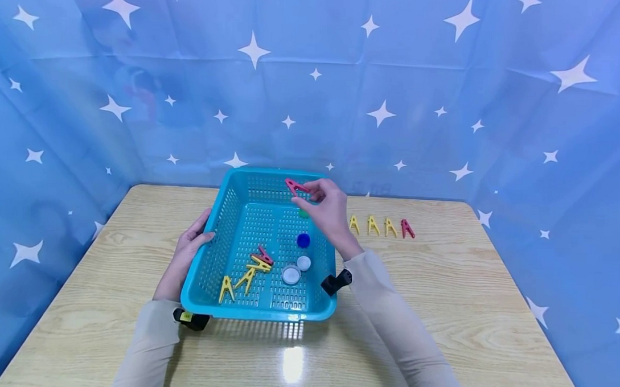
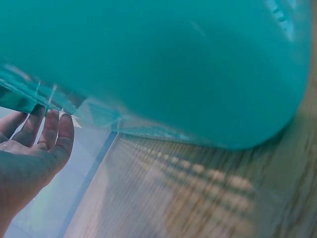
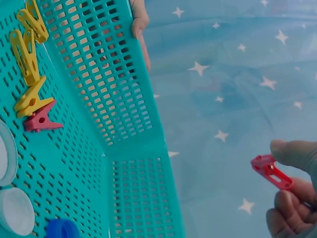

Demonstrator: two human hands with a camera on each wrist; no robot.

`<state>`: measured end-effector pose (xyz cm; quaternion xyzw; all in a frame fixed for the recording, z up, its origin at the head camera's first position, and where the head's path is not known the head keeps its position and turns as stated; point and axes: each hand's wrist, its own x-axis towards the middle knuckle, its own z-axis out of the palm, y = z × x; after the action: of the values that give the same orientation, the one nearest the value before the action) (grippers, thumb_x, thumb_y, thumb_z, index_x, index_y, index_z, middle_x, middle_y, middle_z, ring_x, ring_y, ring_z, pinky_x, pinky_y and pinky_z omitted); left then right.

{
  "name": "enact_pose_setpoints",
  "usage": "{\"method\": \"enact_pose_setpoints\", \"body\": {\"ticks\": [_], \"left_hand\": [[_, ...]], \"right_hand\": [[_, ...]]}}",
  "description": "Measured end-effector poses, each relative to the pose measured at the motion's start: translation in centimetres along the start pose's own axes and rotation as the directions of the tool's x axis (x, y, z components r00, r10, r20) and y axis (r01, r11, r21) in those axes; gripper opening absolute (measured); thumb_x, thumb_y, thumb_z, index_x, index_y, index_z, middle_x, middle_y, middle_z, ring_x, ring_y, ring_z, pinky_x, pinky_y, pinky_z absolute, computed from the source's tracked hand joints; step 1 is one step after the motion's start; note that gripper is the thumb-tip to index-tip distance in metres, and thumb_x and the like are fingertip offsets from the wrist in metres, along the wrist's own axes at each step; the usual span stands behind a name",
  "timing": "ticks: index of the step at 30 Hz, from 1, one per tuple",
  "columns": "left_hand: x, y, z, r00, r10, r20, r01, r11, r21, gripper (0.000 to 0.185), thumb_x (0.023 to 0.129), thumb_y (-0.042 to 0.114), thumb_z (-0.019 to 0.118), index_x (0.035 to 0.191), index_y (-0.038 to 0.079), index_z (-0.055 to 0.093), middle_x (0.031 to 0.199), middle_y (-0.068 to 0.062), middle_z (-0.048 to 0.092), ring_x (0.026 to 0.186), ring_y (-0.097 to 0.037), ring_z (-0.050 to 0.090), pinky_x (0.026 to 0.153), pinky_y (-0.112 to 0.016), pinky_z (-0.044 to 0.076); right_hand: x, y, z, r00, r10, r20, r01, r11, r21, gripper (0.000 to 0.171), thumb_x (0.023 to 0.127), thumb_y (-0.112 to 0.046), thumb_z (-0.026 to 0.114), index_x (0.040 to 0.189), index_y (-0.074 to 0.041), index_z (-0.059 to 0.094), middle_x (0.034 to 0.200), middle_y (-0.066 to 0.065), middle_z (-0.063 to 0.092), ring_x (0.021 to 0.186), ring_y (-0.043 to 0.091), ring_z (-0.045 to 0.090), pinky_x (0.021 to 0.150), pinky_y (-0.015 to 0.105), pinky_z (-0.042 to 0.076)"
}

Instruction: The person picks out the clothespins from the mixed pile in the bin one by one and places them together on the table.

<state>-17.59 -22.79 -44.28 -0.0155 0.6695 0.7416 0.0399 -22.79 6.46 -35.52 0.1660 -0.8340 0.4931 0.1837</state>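
Note:
My left hand (image 1: 187, 249) holds a turquoise plastic basket (image 1: 257, 315) by its left side, thumb over the rim and fingers outside. Above the far right part of the basket, my right hand (image 1: 330, 211) pinches a red clothespin (image 1: 296, 187) between thumb and fingers; the right wrist view shows this clothespin (image 3: 271, 172) closely. Inside the basket lie a red clothespin (image 1: 264, 254) and several yellow clothespins (image 1: 227, 289). A blue bottle cap (image 1: 303, 240), a white cap (image 1: 303, 263), a larger round white-and-clear lid (image 1: 290, 275) and a partly hidden green piece (image 1: 303, 214) are there too.
Right of the basket, a row of yellow clothespins (image 1: 372, 225) ends with a red clothespin (image 1: 407, 229) on the wooden table (image 1: 439, 300). Behind the table hangs a blue curtain (image 1: 312, 136) with white stars. The basket casts a shadow toward the front.

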Motion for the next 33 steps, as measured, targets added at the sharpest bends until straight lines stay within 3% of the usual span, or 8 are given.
{"method": "enact_pose_setpoints", "body": {"ticks": [7,15,21,28,33], "left_hand": [[0.1,-0.1,0.1,1.0,0.0,-0.007,0.0,1.0,-0.004,0.06,0.099,0.015,0.047,0.151,0.018,0.018,0.157,-0.002,0.012,0.141,-0.028,0.018,0.106,-0.045,0.029],[0.0,-0.1,0.0,1.0,-0.013,-0.002,0.013,1.0,0.017,0.06,0.099,0.017,0.046,0.151,0.021,0.017,0.157,0.0,0.009,0.141,-0.028,0.017,0.107,-0.046,0.028],[0.0,0.0,0.0,1.0,-0.012,-0.009,0.013,1.0,0.028,0.06,0.099,0.018,0.047,0.151,0.02,0.018,0.157,-0.002,0.012,0.14,-0.029,0.02,0.104,-0.041,0.033],[-0.1,-0.1,0.0,1.0,-0.004,0.002,0.004,1.0,0.031,0.06,0.099,0.018,0.047,0.151,0.022,0.017,0.157,0.0,0.009,0.141,-0.029,0.018,0.106,-0.045,0.03],[-0.1,-0.1,-0.1,1.0,0.005,0.009,-0.005,0.999,0.036,0.061,0.099,0.02,0.047,0.151,0.021,0.017,0.158,0.001,0.008,0.141,-0.029,0.017,0.105,-0.041,0.033]], "right_hand": [[-0.7,0.5,-1.5,0.995,-0.088,-0.051,0.087,0.996,-0.019,0.028,0.076,-0.015,0.079,0.097,0.0,0.067,0.084,0.011,0.061,0.071,0.025,0.057,0.065,0.033,0.049],[-1.5,1.4,-3.4,0.985,-0.129,-0.115,0.124,0.991,-0.051,0.028,0.074,-0.011,0.08,0.094,0.002,0.065,0.082,0.015,0.06,0.068,0.026,0.056,0.063,0.033,0.048],[-2.4,2.3,-5.2,0.985,-0.086,-0.148,0.074,0.994,-0.081,0.028,0.075,-0.012,0.08,0.092,0.003,0.064,0.085,0.015,0.061,0.069,0.023,0.057,0.063,0.031,0.048],[-3.4,4.2,-7.4,0.977,-0.007,-0.214,-0.017,0.994,-0.111,0.027,0.074,-0.012,0.08,0.091,0.002,0.065,0.082,0.014,0.061,0.067,0.022,0.056,0.061,0.019,0.043],[-4.2,5.8,-8.4,0.968,0.029,-0.251,-0.069,0.986,-0.153,0.026,0.075,-0.013,0.08,0.089,0.003,0.064,0.082,0.013,0.061,0.067,0.021,0.056,0.061,0.013,0.041]]}}
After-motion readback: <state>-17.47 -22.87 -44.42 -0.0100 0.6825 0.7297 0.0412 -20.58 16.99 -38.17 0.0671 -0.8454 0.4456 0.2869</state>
